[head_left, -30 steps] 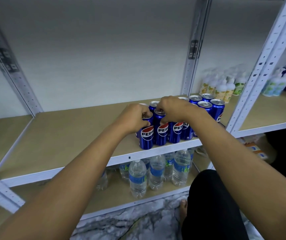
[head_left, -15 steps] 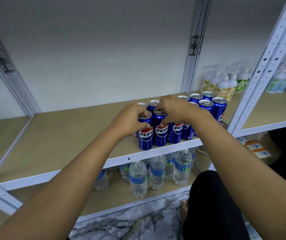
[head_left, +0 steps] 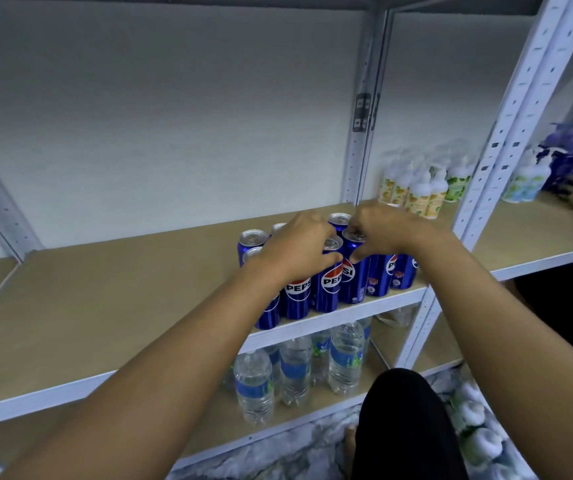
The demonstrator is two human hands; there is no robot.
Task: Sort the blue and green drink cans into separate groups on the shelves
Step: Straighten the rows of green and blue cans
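Both hands, left hand [head_left: 299, 245] and right hand [head_left: 382, 233], curl fingers over blue cans [head_left: 330, 289] packed at the shelf [head_left: 105, 306] front edge; a nudge could tip 1 off.

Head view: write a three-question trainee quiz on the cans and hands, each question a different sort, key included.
1. True or false: green cans stand among the blue cans on the shelf.
2. What stands on the lower shelf under the cans? A) water bottles B) boxes C) jars
3. Fill in: the left hand and right hand both grip cans by their ____.

Key: 1 false; only blue cans show. 2 A. 3 tops.
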